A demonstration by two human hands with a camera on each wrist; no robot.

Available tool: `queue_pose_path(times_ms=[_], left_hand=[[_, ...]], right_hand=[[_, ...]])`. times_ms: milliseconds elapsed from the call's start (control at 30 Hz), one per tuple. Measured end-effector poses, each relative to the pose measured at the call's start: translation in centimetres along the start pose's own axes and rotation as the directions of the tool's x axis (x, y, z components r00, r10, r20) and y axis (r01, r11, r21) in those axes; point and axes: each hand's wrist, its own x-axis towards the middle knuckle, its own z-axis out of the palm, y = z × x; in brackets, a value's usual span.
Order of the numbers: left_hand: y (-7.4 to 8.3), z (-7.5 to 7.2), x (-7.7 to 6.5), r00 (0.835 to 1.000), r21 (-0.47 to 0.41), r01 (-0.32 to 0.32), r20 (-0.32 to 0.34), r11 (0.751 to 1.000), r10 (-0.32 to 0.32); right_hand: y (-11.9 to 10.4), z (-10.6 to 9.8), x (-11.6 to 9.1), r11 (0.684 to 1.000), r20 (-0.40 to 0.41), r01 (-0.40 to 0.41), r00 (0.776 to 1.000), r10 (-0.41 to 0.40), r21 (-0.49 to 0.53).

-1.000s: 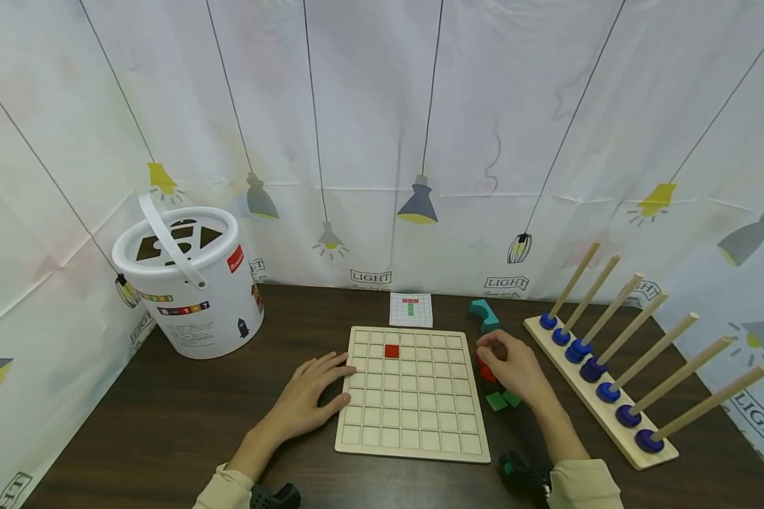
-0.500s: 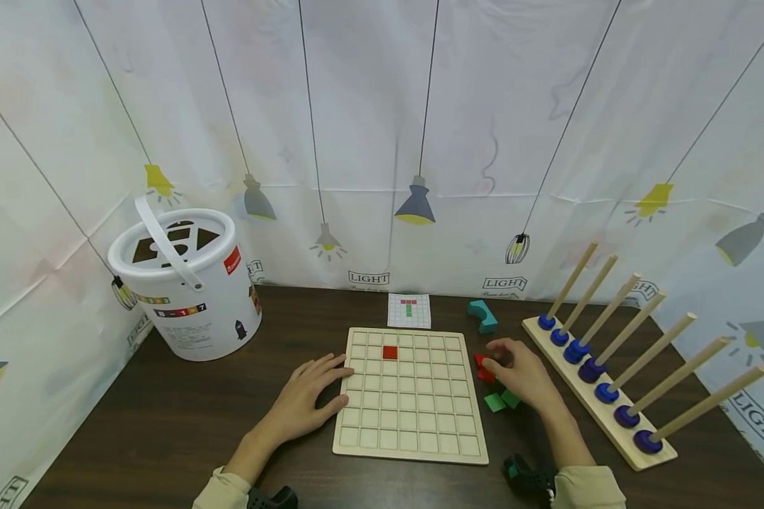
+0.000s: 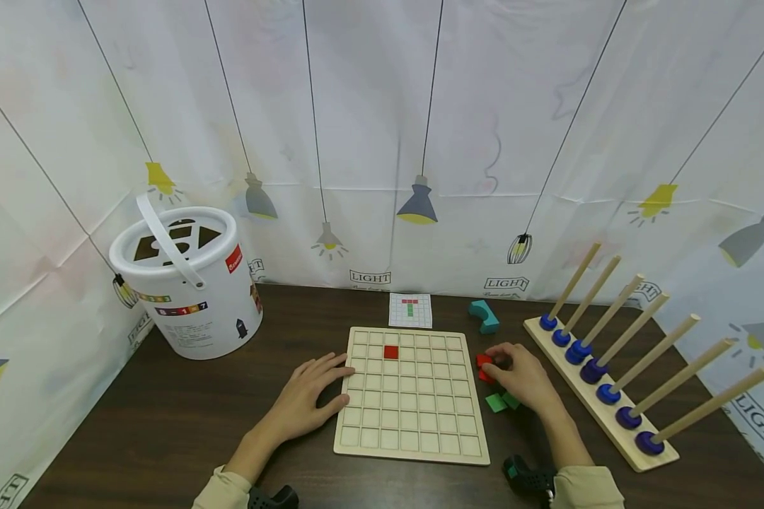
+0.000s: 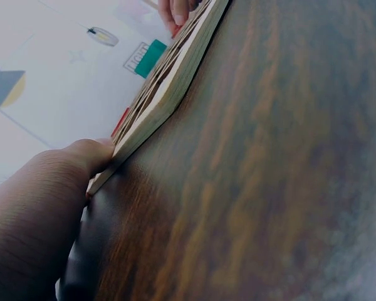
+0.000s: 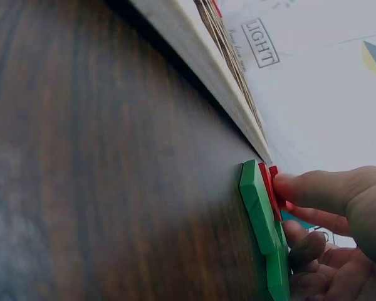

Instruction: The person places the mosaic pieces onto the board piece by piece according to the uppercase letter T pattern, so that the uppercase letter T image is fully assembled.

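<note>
My left hand (image 3: 307,397) rests at the left edge of a pale wooden grid board (image 3: 408,422), its fingers loosely spread and fingertips on the rim. One red square tile (image 3: 391,352) lies in a cell near the board's top. Right of the board, my right hand (image 3: 518,375) pinches a red tile (image 5: 273,170) between thumb and forefinger, its other fingers curled below. Another red tile (image 5: 264,172) is close against it. Green tiles (image 3: 496,403) lie on the table just nearer to me, partly under that hand.
Behind the board lies a pattern card (image 3: 410,322) with a red and green T. A teal arched block (image 3: 486,316) sits at the back right. A pegged wooden rack (image 3: 637,447) with blue rings stands at right, a white bucket (image 3: 206,329) at back left.
My right hand has drawn back slightly from over the red tiles, uncovering them, and its thumb and forefinger have come onto one. The left hand and board stay put.
</note>
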Motion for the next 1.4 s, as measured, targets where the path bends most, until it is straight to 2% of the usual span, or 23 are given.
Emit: queue_pose_path(times_ms=[200, 433, 800, 1133, 1400], left_hand=[[0.0, 0.0, 0.0, 1.000, -0.005, 0.001, 0.006, 1.000, -0.001], [-0.1, 0.0, 0.0, 1.000, -0.003, -0.004, 0.002, 1.000, 0.004], [-0.2, 0.1, 0.0, 1.000, -0.001, 0.005, 0.022, 1.000, -0.005], [-0.1, 0.1, -0.2, 1.000, -0.008, -0.001, 0.008, 1.000, 0.001], [-0.3, 0.1, -0.1, 1.000, 0.019, -0.012, -0.004, 1.000, 0.012]], right_hand=[[0.3, -0.1, 0.2, 0.993, -0.018, -0.009, 1.000, 0.011, 0.114], [0.4, -0.6, 0.3, 0.965, -0.031, -0.042, 0.998, 0.052, 0.261], [-0.4, -0.3, 0.8, 0.940, -0.013, -0.071, 0.997, 0.080, 0.332], [-1.5, 0.9, 1.6, 0.920, -0.006, -0.038, 0.999, 0.044, 0.390], [-2.8, 1.5, 2.3, 0.926, -0.005, -0.016, 1.000, 0.020, 0.377]])
